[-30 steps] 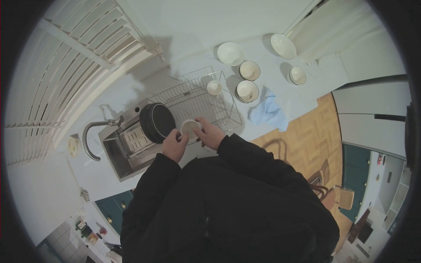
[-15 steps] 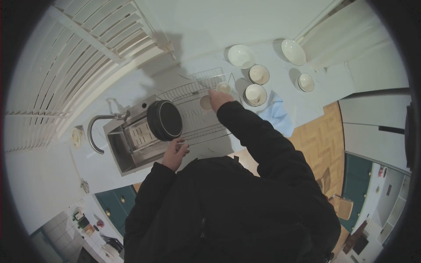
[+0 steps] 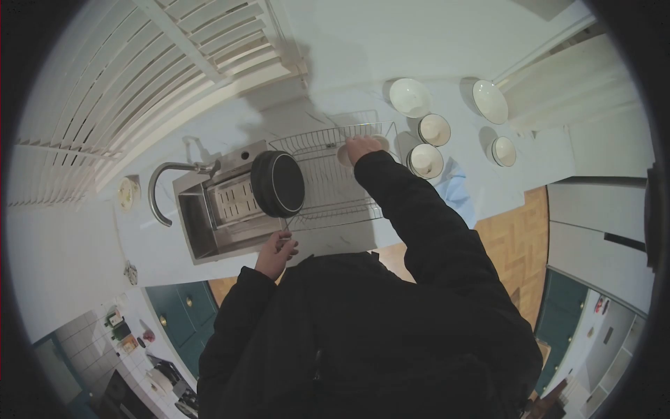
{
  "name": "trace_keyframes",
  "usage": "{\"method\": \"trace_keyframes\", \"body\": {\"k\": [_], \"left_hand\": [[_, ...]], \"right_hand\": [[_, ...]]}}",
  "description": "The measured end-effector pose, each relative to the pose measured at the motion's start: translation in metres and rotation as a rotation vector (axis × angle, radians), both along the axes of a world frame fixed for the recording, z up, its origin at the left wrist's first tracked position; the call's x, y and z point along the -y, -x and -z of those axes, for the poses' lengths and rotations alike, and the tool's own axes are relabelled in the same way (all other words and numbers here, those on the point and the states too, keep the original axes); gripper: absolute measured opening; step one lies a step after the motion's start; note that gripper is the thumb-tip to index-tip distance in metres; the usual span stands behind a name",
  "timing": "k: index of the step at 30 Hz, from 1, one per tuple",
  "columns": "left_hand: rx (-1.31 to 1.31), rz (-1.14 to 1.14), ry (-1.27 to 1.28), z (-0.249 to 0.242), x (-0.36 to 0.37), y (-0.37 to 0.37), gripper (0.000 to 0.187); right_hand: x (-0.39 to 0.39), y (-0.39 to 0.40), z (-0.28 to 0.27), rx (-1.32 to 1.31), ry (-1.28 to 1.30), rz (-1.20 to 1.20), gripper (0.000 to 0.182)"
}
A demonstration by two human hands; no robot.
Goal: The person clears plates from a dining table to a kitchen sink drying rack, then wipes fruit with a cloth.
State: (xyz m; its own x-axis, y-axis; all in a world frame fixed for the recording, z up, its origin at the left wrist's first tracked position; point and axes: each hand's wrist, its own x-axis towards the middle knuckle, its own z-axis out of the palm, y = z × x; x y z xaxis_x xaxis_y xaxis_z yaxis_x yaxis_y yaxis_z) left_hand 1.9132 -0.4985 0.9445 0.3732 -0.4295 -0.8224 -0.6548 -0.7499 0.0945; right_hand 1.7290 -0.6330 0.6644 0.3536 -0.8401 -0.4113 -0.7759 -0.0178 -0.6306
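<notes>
head: bowls (image 3: 427, 160) beside wire rack (image 3: 328, 185)

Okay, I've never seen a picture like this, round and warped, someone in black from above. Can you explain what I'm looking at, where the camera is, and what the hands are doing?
There is no machine here: the camera sits on a person's head and looks down with a very wide lens, which bends everything into a circle. The dark mass is their black jacket. Their right hand reaches to the far end of a wire dish rack and rests on a small pale cup there. The left hand hangs loosely curled at the counter edge, and seems to hold nothing. A black pan stands on edge in the rack, beside a steel sink with a curved tap. Beyond the rack sit several white bowls and a blue cloth.
</notes>
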Motion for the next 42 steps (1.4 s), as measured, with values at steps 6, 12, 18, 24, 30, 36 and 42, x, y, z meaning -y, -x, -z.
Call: {"method": "trace_keyframes", "body": {"k": [6, 12, 18, 24, 30, 36, 42], "left_hand": [[0.016, -0.013, -0.014, -0.007, -0.001, -0.004, 0.043], [0.028, -0.006, -0.034, -0.008, -0.001, -0.005, 0.043], [0.013, 0.001, -0.041, -0.006, 0.002, -0.003, 0.043], [0.003, 0.068, -0.072, 0.006, 0.002, 0.006, 0.043], [0.025, 0.049, -0.08, 0.004, 0.004, 0.009, 0.041], [0.043, 0.085, -0.153, 0.013, 0.001, 0.022, 0.037], [0.069, 0.095, -0.184, 0.004, -0.009, 0.022, 0.038]], "right_hand": [[0.005, -0.003, -0.005, -0.066, 0.003, -0.064, 0.024], [0.011, -0.004, -0.01, -0.076, -0.082, -0.087, 0.025], [0.005, 0.004, -0.013, -0.039, -0.039, -0.026, 0.024], [-0.019, 0.098, -0.019, 0.25, -0.075, 0.378, 0.033], [-0.089, 0.22, 0.086, 0.184, -0.077, 1.01, 0.028], [-0.186, 0.222, 0.139, 0.009, -0.392, 0.887, 0.057], [-0.229, 0.162, 0.116, -0.135, -0.648, 0.737, 0.062]]}}
